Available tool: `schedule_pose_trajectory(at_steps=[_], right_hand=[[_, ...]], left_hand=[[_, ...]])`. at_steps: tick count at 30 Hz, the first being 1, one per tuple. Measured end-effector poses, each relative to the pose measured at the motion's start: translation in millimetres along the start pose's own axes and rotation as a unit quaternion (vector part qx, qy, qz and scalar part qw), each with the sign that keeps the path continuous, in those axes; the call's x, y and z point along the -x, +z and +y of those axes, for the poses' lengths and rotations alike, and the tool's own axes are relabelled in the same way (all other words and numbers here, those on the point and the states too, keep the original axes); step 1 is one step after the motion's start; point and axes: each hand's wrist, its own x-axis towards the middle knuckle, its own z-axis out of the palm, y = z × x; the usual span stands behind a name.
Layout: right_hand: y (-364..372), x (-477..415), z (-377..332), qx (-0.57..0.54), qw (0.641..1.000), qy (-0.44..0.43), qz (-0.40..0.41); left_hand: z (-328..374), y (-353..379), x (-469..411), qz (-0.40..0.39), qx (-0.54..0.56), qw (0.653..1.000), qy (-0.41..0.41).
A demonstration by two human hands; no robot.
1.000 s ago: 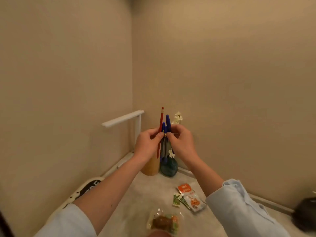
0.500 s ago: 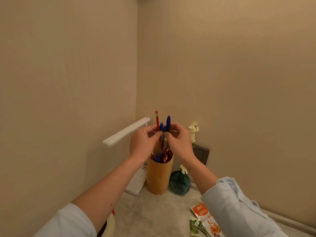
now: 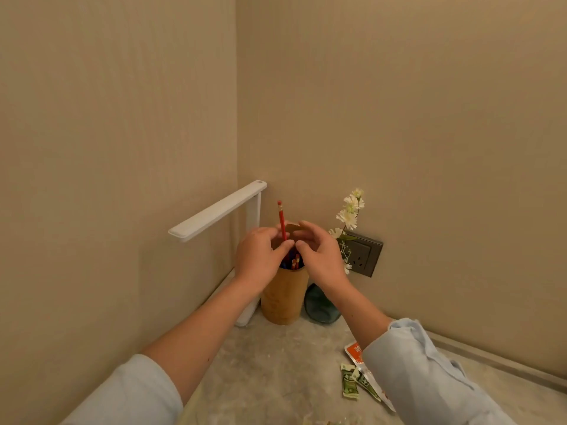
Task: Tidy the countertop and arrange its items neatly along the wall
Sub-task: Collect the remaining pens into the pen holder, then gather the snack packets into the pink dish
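A bamboo pen holder [image 3: 283,299] stands on the marble countertop [image 3: 270,366] in the corner, with blue pens and red pencils inside it. My left hand [image 3: 259,257] is over its mouth and pinches a red pencil [image 3: 280,217], which sticks upright above my fingers with its lower end in the holder. My right hand [image 3: 320,253] hovers at the holder's right rim, fingers spread and loosely bent, holding nothing.
A white desk lamp [image 3: 217,211] stands to the left of the holder against the wall. A teal vase [image 3: 320,308] with white flowers [image 3: 349,210] sits right of it, below a dark wall socket [image 3: 363,254]. Green sachets [image 3: 349,380] and an orange packet [image 3: 354,352] lie near my right sleeve.
The bundle of pens has gone down into the holder. My right hand let go of the blue pens and opened. Only the red pencil still stands up, between my left fingers.
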Motion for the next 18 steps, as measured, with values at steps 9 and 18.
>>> schedule_pose_trajectory(at_steps=[9,18], right_hand=[[-16.6,27.2,-12.0,0.018,1.000,-0.012,0.017],[-30.6,68.6,-15.0,0.029,0.999,-0.013,0.027]], left_hand=[[2.5,2.7,3.9,-0.075,-0.135,0.988,-0.019],[24.6,-5.4,33.9,0.009,-0.014,1.000,0.024]])
